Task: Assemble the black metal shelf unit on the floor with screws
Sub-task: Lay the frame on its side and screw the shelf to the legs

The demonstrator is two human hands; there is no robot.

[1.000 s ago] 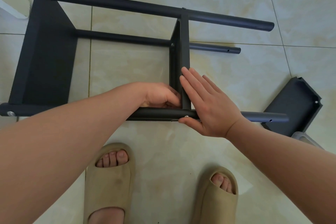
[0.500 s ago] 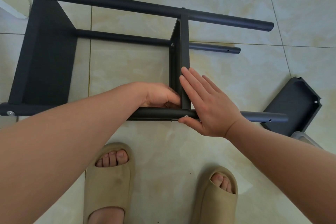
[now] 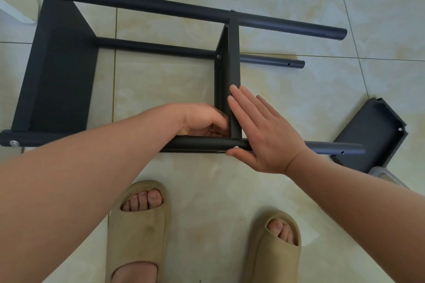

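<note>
Here, right hand (image 3: 264, 135) flat against shelf panel (image 3: 234, 64)

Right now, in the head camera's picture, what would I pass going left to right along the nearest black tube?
end screw → fitted shelf panel → left hand → right hand → loose shelf panel

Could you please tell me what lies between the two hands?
The middle shelf panel stands between left hand and right hand, seen in the head view.
</note>
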